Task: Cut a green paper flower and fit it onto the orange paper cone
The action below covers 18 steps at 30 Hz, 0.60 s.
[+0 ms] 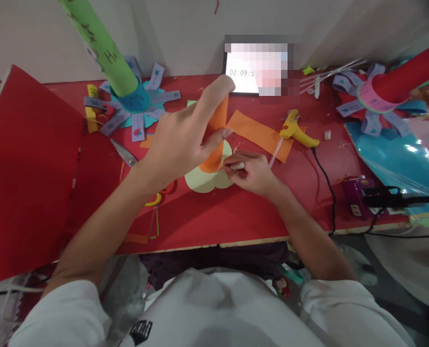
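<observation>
My left hand [185, 135] is wrapped round a curled piece of orange paper [212, 161], thumb and fingers on its sides. The orange paper stands upright on a pale green paper flower shape [202, 181] with rounded petals, which lies on the red table. My right hand [252, 174] is closed in a pinch by the lower right side of the orange paper, over the green shape's edge. What its fingertips hold, if anything, is hidden. A flat orange paper strip [254, 132] lies just behind the hands.
A yellow glue gun [297, 130] with a black cord lies at right, near a purple power box [355, 195]. Scissors [125, 153] lie at left. Paper models with a green tube [108, 53] and a red tube [413, 72] stand behind. A lit screen [254, 67] leans at the wall.
</observation>
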Tool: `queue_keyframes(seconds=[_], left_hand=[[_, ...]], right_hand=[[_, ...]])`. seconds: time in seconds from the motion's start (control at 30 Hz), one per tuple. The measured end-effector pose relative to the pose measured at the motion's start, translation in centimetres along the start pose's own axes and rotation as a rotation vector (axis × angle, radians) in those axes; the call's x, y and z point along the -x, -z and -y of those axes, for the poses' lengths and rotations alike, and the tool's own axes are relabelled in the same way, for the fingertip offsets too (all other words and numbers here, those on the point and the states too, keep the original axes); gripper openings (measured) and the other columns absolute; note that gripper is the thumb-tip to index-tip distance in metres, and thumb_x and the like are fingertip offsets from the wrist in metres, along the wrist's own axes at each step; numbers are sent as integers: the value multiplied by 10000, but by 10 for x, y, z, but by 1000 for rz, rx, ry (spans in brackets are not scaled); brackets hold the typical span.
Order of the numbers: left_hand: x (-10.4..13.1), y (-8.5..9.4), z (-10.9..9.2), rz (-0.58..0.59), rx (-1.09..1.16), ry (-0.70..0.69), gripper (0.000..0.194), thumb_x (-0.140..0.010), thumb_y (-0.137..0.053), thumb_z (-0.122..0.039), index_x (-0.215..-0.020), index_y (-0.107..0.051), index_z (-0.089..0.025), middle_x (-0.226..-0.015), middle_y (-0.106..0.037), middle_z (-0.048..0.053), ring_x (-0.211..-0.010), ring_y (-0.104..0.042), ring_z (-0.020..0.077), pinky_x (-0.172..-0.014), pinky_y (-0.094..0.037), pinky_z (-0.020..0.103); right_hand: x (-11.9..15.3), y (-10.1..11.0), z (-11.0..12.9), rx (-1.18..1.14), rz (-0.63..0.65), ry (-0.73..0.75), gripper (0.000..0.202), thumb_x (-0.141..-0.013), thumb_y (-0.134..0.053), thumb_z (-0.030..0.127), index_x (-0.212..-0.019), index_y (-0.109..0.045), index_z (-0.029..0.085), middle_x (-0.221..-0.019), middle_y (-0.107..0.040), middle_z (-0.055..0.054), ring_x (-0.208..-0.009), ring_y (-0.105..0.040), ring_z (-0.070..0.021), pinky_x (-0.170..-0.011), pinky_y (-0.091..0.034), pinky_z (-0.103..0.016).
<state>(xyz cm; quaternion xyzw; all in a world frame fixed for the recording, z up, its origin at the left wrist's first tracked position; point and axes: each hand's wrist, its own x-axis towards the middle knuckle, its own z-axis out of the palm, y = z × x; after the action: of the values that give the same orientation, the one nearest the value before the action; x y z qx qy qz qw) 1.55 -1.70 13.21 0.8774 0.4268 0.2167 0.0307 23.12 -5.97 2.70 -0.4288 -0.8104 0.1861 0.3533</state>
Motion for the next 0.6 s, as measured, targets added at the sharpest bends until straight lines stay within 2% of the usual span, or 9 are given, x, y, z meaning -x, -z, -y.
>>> queue_keyframes(seconds=[0.1, 0.2, 0.37, 0.6], left_hand=[[0, 1, 0, -5, 5, -8, 533, -1041, -453, -514, -1523, -461, -287, -950, -747, 76, -654, -644, 258, -619, -479, 389], [0, 0, 0, -12, 1, -21, 524, -1041, -476, -492, -1520, -465, -278, -944, -744, 70, -639, -635, 237, -617, -460, 369], [0, -1, 0, -5, -9, -5, 499, -1040, -468, -455, -1497, -491, -256, -909, -706, 59, -642, -659, 227, -647, -458, 372], [1, -1, 1, 4, -13, -9, 528, -1068, -466, -493, -1502, -454, -193, -939, -710, 59, -667, -649, 201, -670, -451, 335]], right_hand=[[0, 1, -4, 16, -90, -56, 134, -958, -612, 259, -877, -718, 242, -796, -765, -35, -696, -688, -194, -697, -546, -331], [1, -1, -10, 32, -123, -80, 134, -952, -613, 260, -866, -713, 239, -762, -741, -27, -640, -643, -176, -660, -527, -321], [1, -6, -16, 17, -100, -65, 157, -987, -606, 290, -899, -723, 233, -799, -756, -31, -604, -616, -160, -646, -518, -319], [-1, -5, -12, -6, -39, -29, 198, -1020, -585, 315, -890, -709, 233, -825, -768, -41, -683, -675, -181, -695, -535, -330]])
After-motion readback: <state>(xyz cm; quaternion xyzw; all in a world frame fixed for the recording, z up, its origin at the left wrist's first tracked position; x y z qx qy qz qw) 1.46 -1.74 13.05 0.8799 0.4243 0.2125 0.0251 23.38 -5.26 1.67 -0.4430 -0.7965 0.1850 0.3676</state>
